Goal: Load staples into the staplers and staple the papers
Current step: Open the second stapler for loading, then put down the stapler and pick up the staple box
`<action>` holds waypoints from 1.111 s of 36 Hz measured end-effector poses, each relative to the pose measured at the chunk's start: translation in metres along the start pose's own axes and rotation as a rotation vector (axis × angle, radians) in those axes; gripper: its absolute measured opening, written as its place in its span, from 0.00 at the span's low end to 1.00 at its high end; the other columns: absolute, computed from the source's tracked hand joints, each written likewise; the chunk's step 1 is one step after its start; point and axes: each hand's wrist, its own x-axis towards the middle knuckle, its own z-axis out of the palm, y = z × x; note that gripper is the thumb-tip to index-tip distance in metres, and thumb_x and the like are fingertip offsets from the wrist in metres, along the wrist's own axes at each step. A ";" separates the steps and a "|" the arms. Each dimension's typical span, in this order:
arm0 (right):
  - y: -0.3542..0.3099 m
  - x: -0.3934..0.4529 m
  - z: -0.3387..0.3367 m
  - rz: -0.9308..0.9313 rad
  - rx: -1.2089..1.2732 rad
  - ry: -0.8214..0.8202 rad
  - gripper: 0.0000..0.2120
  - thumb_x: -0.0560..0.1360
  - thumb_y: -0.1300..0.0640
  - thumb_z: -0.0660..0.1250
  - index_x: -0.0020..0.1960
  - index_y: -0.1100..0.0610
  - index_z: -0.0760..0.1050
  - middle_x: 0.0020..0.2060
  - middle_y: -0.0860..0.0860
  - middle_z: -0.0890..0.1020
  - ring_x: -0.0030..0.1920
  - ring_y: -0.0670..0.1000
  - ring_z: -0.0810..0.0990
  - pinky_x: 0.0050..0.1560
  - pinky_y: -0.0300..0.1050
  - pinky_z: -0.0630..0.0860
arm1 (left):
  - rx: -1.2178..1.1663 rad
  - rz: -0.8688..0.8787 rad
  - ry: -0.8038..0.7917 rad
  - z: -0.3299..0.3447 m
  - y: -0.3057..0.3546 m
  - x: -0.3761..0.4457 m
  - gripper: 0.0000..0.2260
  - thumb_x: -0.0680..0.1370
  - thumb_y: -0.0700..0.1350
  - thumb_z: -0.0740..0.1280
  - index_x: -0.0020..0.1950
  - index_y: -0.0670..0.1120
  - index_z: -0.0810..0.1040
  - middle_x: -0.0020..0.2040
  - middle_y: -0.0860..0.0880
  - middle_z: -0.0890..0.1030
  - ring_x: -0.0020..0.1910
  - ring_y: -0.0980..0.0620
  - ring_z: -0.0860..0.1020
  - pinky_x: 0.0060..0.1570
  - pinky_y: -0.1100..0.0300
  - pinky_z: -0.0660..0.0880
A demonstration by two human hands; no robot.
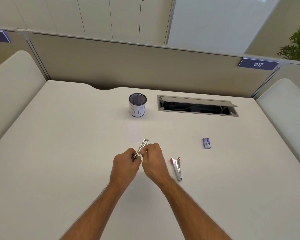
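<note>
A metal stapler (143,146) is held above the white desk (59,153), its front end pointing away from me. My left hand (126,163) grips its near end. My right hand (153,157) pinches its middle from the right side. A second stapler (177,168) with red ends lies open on the desk to the right of my hands. A small blue staple box (206,143) lies farther right. A white sheet of paper (134,132) lies flat just beyond the held stapler, barely distinct from the desk.
A mesh pen cup (137,105) with a white label stands behind the paper. An open cable hatch (197,106) sits in the desk at the back right. A beige partition (128,63) closes the far edge, with padded panels at both sides.
</note>
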 end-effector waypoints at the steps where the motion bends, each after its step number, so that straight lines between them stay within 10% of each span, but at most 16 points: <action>1: 0.000 0.000 -0.001 0.024 0.054 -0.001 0.06 0.84 0.58 0.59 0.50 0.51 0.73 0.52 0.49 0.72 0.55 0.49 0.74 0.50 0.37 0.72 | 0.011 -0.012 0.018 0.001 -0.002 -0.001 0.07 0.76 0.47 0.68 0.40 0.46 0.76 0.30 0.47 0.79 0.29 0.47 0.71 0.33 0.47 0.76; 5: 0.001 0.000 -0.006 0.098 0.228 -0.009 0.07 0.84 0.57 0.60 0.48 0.52 0.74 0.52 0.50 0.76 0.45 0.43 0.75 0.42 0.32 0.69 | 0.091 -0.043 0.056 0.001 -0.010 -0.005 0.08 0.76 0.49 0.67 0.39 0.47 0.74 0.29 0.47 0.78 0.31 0.42 0.76 0.31 0.49 0.75; 11: 0.005 -0.004 -0.007 0.248 0.406 -0.047 0.08 0.83 0.56 0.61 0.47 0.54 0.76 0.41 0.45 0.77 0.38 0.49 0.74 0.47 0.54 0.79 | 0.248 -0.045 0.031 0.007 -0.030 -0.005 0.09 0.78 0.49 0.64 0.41 0.47 0.73 0.35 0.50 0.77 0.35 0.47 0.76 0.36 0.52 0.74; 16: 0.009 -0.008 -0.007 0.279 0.497 0.009 0.06 0.82 0.56 0.63 0.50 0.57 0.77 0.46 0.48 0.82 0.37 0.48 0.83 0.43 0.41 0.79 | 0.315 -0.009 0.012 0.012 -0.043 -0.002 0.06 0.78 0.48 0.66 0.45 0.46 0.78 0.42 0.52 0.76 0.45 0.49 0.75 0.41 0.52 0.76; 24: 0.007 -0.005 -0.008 0.260 0.643 0.102 0.04 0.80 0.60 0.65 0.49 0.58 0.78 0.40 0.47 0.85 0.37 0.45 0.86 0.56 0.61 0.81 | 0.321 -0.018 0.011 0.017 -0.057 -0.001 0.05 0.77 0.46 0.68 0.45 0.45 0.79 0.49 0.52 0.74 0.43 0.49 0.76 0.38 0.54 0.76; 40: 0.011 0.004 -0.003 0.272 0.627 0.063 0.06 0.80 0.61 0.64 0.50 0.62 0.79 0.49 0.52 0.84 0.42 0.44 0.83 0.37 0.35 0.78 | 0.362 -0.021 -0.018 0.025 -0.066 0.002 0.05 0.78 0.45 0.67 0.47 0.43 0.78 0.50 0.51 0.73 0.45 0.49 0.76 0.40 0.53 0.77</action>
